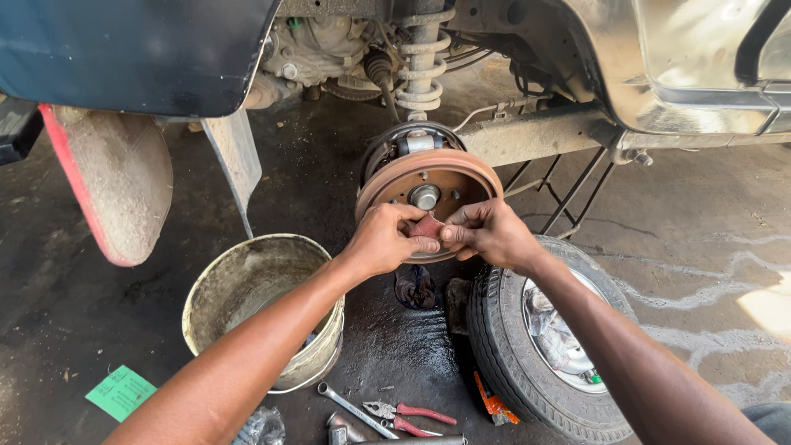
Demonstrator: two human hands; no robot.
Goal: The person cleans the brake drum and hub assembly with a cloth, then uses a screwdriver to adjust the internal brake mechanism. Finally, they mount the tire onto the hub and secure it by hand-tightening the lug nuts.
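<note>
Both hands [437, 235] pinching red scrap [428, 226], brake drum [461, 169]

This is a car repair workshop, its work done right on the oil-stained concrete floor [709, 247]. A vehicle's body [132, 49] stands raised with one wheel off, baring a rusty brake drum [461, 169] and coil spring [422, 58]. The removed wheel [544, 346] lies flat beside it. A dirty bucket [247, 288], a spanner [354, 409] and red-handled pliers [412, 414] sit on the wet ground.
</note>
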